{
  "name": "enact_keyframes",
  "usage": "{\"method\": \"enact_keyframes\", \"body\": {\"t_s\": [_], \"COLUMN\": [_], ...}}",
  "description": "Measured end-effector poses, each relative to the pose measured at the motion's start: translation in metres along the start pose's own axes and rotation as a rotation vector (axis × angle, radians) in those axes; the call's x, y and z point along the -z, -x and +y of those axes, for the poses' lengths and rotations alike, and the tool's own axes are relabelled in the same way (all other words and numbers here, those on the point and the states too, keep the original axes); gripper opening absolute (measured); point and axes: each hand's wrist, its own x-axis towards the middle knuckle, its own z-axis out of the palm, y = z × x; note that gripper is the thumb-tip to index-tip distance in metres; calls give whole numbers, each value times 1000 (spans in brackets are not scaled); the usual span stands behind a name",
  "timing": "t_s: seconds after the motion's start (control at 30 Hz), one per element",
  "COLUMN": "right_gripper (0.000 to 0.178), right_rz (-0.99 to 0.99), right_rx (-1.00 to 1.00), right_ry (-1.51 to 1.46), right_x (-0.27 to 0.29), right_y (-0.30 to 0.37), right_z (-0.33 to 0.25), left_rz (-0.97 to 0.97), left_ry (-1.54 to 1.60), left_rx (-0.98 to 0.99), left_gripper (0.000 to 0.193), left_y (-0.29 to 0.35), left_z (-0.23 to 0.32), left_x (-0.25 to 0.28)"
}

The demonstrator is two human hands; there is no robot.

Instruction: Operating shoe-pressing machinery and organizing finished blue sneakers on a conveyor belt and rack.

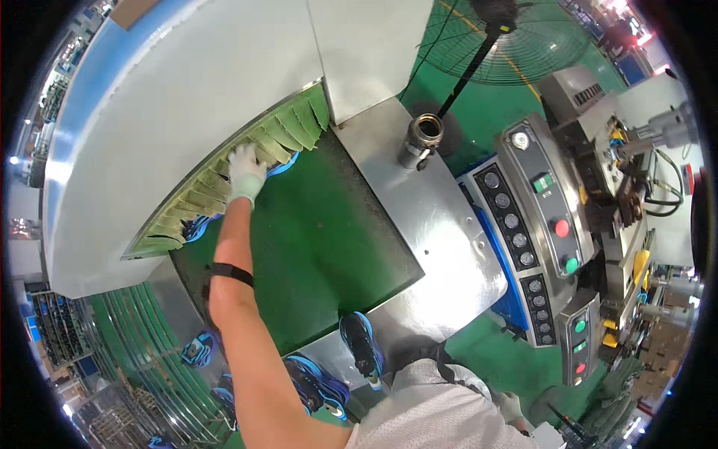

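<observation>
My left hand (245,173), in a white glove, reaches far forward with a black band on the forearm. Its fingers lie spread against the green flap curtain (280,135) at the mouth of a white curved tunnel (187,90). A blue and black shoe (284,163) sits half under the flaps, right beside that hand, on the green conveyor belt (321,232). Another blue shoe (196,227) shows under the flaps further left. My right hand (511,408), also gloved, hangs low by my hip, mostly hidden behind my shirt.
More blue and black shoes sit on the metal edge near me (363,348), (318,383) and on a green-railed track (198,348) to the left. A control panel with round buttons (535,217) stands on the right. A floor fan (508,37) stands behind it.
</observation>
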Motion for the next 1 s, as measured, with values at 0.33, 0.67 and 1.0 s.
{"method": "enact_keyframes", "body": {"t_s": [0.33, 0.67, 1.0], "right_gripper": [26, 42, 50], "right_rz": [-4, -81, -540], "right_rx": [-163, 466, 718], "right_ry": [-108, 253, -387], "right_x": [-5, -68, -73], "right_y": [-2, -64, -4], "right_z": [-11, -146, -276], "left_rz": [-312, -570, -709], "left_ry": [-285, -62, 718], "left_rx": [129, -190, -295], "left_gripper": [47, 55, 62], "left_y": [-2, 185, 279], "left_z": [-10, 113, 330], "left_x": [-32, -8, 162]}}
